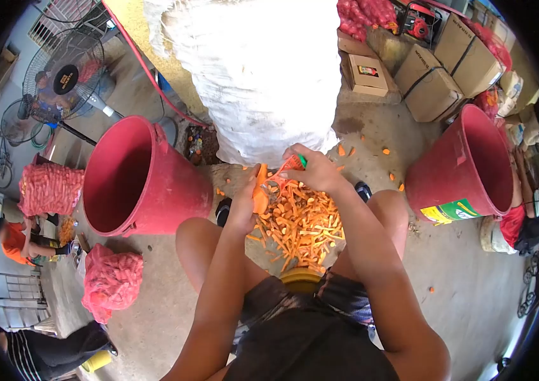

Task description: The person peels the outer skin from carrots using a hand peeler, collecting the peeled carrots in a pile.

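Left hand point(244, 206) closed around long orange carrot point(260, 189); right hand point(318, 171) just beside, fist gripping green-tipped peeler point(290, 165) against it; heap of orange peelings point(304, 225) on concrete floor point(460, 279) below both.

The carrot point(260, 190) in the left hand point(244, 204) looks smooth and matt. The peeler point(287, 166) in the right hand point(317, 171) has a plastic grip; its blade is too small to judge. The peelings point(301, 225) are thin, matt strips. The left bucket point(136, 184) and right bucket point(466, 165) are smooth red plastic with a dull sheen; the right one bears a glossy label point(450, 211). The sack point(263, 70) is coarse white woven cloth. The net bags point(112, 279) are red mesh. The boxes point(434, 82) are matt brown cardboard. The floor point(466, 286) is rough, stained concrete. The fan point(63, 73) has a wire metal guard.
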Motion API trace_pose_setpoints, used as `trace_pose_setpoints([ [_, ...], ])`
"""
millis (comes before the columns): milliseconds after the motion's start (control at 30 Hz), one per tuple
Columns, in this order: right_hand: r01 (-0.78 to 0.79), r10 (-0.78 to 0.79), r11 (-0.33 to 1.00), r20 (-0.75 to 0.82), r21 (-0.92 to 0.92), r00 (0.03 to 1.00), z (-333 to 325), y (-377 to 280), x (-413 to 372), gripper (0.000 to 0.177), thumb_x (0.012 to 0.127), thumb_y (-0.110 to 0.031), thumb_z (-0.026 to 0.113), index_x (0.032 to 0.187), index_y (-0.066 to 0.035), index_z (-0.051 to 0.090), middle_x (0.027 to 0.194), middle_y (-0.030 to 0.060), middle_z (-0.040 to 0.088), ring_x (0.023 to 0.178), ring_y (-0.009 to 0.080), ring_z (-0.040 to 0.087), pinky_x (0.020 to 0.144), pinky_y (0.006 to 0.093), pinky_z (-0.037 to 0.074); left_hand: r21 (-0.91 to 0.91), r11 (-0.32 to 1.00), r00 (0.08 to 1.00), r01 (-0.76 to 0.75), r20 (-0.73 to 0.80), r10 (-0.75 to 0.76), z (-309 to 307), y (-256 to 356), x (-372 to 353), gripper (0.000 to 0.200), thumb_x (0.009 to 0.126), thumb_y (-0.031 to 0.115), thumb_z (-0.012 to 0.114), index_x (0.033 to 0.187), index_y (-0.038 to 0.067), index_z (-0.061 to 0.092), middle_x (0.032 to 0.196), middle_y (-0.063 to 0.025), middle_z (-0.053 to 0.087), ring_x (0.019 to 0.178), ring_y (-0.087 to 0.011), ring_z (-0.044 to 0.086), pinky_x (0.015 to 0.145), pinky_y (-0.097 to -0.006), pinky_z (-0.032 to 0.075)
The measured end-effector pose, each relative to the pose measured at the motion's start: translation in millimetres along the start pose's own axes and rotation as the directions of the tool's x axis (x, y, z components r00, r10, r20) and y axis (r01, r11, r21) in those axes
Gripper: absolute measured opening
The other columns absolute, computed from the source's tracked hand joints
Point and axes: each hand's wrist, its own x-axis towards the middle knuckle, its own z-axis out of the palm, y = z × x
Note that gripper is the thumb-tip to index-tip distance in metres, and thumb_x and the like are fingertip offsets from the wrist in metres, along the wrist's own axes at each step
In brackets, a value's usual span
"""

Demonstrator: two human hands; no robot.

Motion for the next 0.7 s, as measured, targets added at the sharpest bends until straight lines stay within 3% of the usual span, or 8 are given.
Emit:
trace_pose_setpoints([
  [33,0.139,-0.14,0.99,-0.028,-0.018,0.99,7.7,8.7,3.2,0.045,0.086,-0.027,0.088,0.121,-0.01,0.064,0.103,0.0082,0.072,0.096,0.0204,0.067,0.087,0.0376,0.054,0.002,1.0,1.0,0.002,-0.001,-0.002,1.9,-0.4,-0.2,0.053,0.115,0.03,0.037,0.163,0.008,0.035,0.155,-0.0081,0.051,0.133,-0.0181,0.057,0.11,-0.0341,0.047],
  [100,0.274,-0.276,0.961,-0.053,-0.036,0.96,13.3,14.3,3.7,0.044,0.087,-0.026,0.087,0.122,-0.01,0.064,0.103,0.0082,0.072,0.096,0.0205,0.067,0.088,0.0374,0.054,-0.058,0.998,1.0,0.004,0.004,-0.003,6.4,-0.7,-1.5,0.05,0.114,0.038,0.04,0.159,0.018,0.046,0.135,0.0002,0.066,0.101,-0.0126,0.068,0.071,-0.0313,0.056],
  [200,0.343,-0.344,0.935,0.007,-0.089,0.939,12.6,10.9,2.9,0.044,0.09,-0.024,0.085,0.125,-0.009,0.063,0.105,0.009,0.072,0.098,0.0203,0.067,0.089,0.0368,0.054,-0.038,0.992,0.993,0.118,-0.01,-0.118,7.1,2.6,-9.3,0.048,0.113,0.038,0.041,0.156,0.018,0.049,0.119,-0.001,0.069,0.086,-0.0142,0.066,0.065,-0.0324,0.053],
  [300,0.434,-0.433,0.901,-0.077,0.005,0.898,4.6,18.8,8.2,0.045,0.092,-0.025,0.083,0.128,-0.009,0.063,0.103,0.0096,0.072,0.097,0.0194,0.068,0.088,0.0364,0.055,-0.001,0.978,0.977,0.211,0.033,-0.211,-5.6,0.8,-12.0,0.047,0.113,0.039,0.04,0.154,0.018,0.05,0.108,-0.0028,0.069,0.078,-0.0167,0.063,0.06,-0.0333,0.05],
  [367,-0.025,0.031,0.994,-0.053,0.105,0.998,-12.4,11.0,8.5,0.047,0.094,-0.029,0.08,0.133,-0.01,0.062,0.099,0.0145,0.073,0.087,0.0243,0.067,0.082,0.0396,0.054,-0.014,0.979,0.974,0.202,0.105,-0.199,-12.9,-0.4,-13.9,0.047,0.113,0.039,0.041,0.154,0.018,0.051,0.108,-0.0035,0.069,0.078,-0.0178,0.064,0.059,-0.0337,0.049],
  [500,-0.07,0.06,0.997,-0.2,-0.042,0.978,-11.4,39.1,24.7,0.043,0.097,-0.03,0.077,0.132,-0.01,0.061,0.105,0.0128,0.075,0.093,0.0223,0.07,0.087,0.0377,0.055,-0.096,0.972,0.957,0.214,0.22,-0.189,-12.0,7.6,-24.1,0.046,0.112,0.038,0.044,0.152,0.017,0.052,0.108,-0.0047,0.069,0.079,-0.0198,0.064,0.058,-0.0344,0.05],
  [667,0.018,-0.02,0.999,-0.087,-0.027,0.996,6.6,9.3,5.6,0.043,0.095,-0.028,0.079,0.129,-0.008,0.062,0.106,0.0119,0.074,0.097,0.0224,0.07,0.09,0.0377,0.055,-0.174,0.975,0.99,0.139,0.027,-0.137,-16.9,0.9,-8.1,0.044,0.113,0.035,0.042,0.15,0.013,0.053,0.107,-0.0043,0.067,0.083,-0.0186,0.066,0.069,-0.0337,0.054],
  [700,0.26,-0.261,0.965,-0.022,-0.01,0.965,15.7,8.2,1.5,0.043,0.094,-0.026,0.08,0.13,-0.009,0.062,0.107,0.0128,0.073,0.097,0.0241,0.07,0.089,0.0383,0.055,-0.209,0.972,0.994,0.107,0.038,-0.102,-14.0,2.9,-7.4,0.042,0.112,0.035,0.045,0.145,0.013,0.057,0.11,-0.0055,0.069,0.084,-0.02,0.067,0.069,-0.0339,0.055],
])
